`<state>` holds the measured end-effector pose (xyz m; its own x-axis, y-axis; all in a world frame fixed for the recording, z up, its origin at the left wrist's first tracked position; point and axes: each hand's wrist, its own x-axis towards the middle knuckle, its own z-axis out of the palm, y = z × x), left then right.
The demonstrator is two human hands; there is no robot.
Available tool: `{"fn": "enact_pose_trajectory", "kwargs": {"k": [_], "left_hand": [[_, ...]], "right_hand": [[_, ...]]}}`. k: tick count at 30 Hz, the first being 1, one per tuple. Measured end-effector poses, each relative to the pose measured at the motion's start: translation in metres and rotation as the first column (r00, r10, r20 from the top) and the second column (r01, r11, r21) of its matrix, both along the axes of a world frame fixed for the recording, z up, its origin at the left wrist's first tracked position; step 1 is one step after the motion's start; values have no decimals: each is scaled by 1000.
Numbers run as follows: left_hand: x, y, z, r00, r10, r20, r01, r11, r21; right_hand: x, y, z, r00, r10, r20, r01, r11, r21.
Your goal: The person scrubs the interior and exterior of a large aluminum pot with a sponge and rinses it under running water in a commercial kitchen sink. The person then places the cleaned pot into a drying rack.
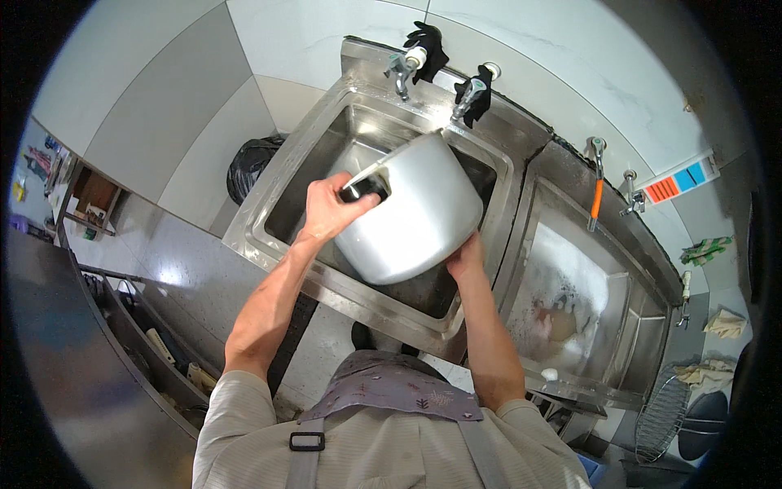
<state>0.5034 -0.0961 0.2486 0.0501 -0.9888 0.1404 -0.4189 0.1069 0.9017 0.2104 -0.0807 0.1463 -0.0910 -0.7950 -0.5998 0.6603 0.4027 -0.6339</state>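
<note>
A large silver metal pot [415, 214] is held tilted over the left basin of a stainless steel sink [244, 235], its rim turned away from me. My left hand [336, 206] grips the pot's black side handle [365, 188]. My right hand [467, 257] is against the pot's lower right side near the bottom; its fingers are hidden behind the pot. Just beyond the rim is a metal tap [469, 98] on the back wall. The inside of the pot is out of sight.
The right basin [519, 244] holds foamy water [568, 275]. Black gloves [431, 52] hang by the taps. A tap with an orange hose [596, 205] is over the right basin. A black bag [252, 168] stands left of the sink, wire racks [661, 422] at the lower right.
</note>
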Motion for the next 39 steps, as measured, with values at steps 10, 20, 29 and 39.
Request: {"fn": "enact_pose_trajectory", "kwargs": {"k": [10,20,29,39], "left_hand": [[-19,-7,-4,807,-133,576,455,762,-460],[-37,22,0,502,-278,819,699,688,-195],[-78,56,-22,389,-411,824,739,673,-13],[-21,48,-11,788,269,553,-43,921,-387]], "right_hand": [[4,13,1,990,38,-135,-28,997,75],[-1,-4,28,848,177,-500,-176,983,49],[-12,-52,-58,574,465,-674,-415,875,250],[6,-91,-161,-350,606,-714,-477,541,693]]}}
